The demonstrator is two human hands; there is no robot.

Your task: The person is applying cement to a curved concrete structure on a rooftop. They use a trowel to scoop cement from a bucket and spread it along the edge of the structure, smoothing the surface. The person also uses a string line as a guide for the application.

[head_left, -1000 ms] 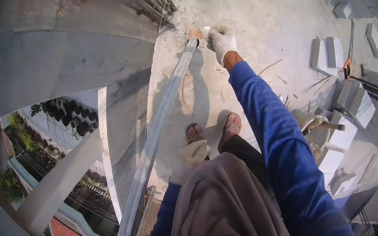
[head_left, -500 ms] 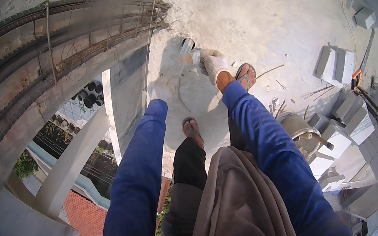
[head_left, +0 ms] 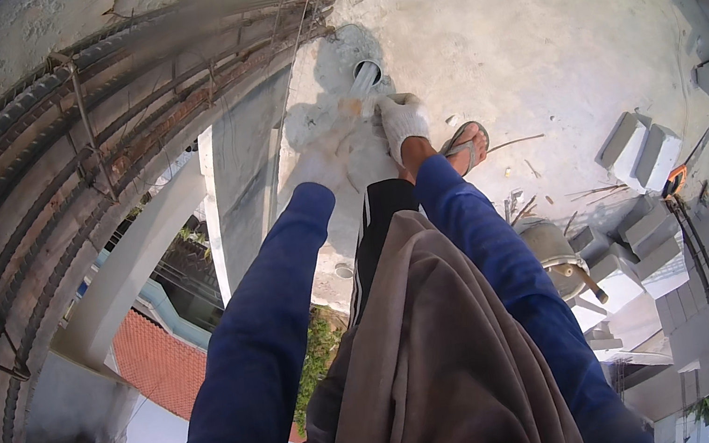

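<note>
My right hand (head_left: 402,121), in a white knit glove, is closed with the fingers curled down, beside a pale, streaked, partly see-through thing (head_left: 366,82). That thing reaches to a round opening (head_left: 366,68) with a dark rim; its kind is unclear, and whether my fingers grip it is hidden. Left of it, low over the pale concrete floor (head_left: 491,26), is my left hand (head_left: 322,163), also in a pale glove. Glare blends its fingers into the floor, so their shape does not show. A blurred orange-brown patch (head_left: 351,107) lies between the hands.
My sandalled foot (head_left: 467,147) stands right of my right hand. Rusty rebar (head_left: 11,154) runs along the left, by a drop to a red tiled roof (head_left: 156,361). At right are a bucket (head_left: 548,244), light grey blocks (head_left: 640,147) and an orange-handled saw (head_left: 674,182).
My view has shifted and I crouch lower; a bent knee now covers my left foot, which showed before. My hands stay near the round opening, the right one still curled.
</note>
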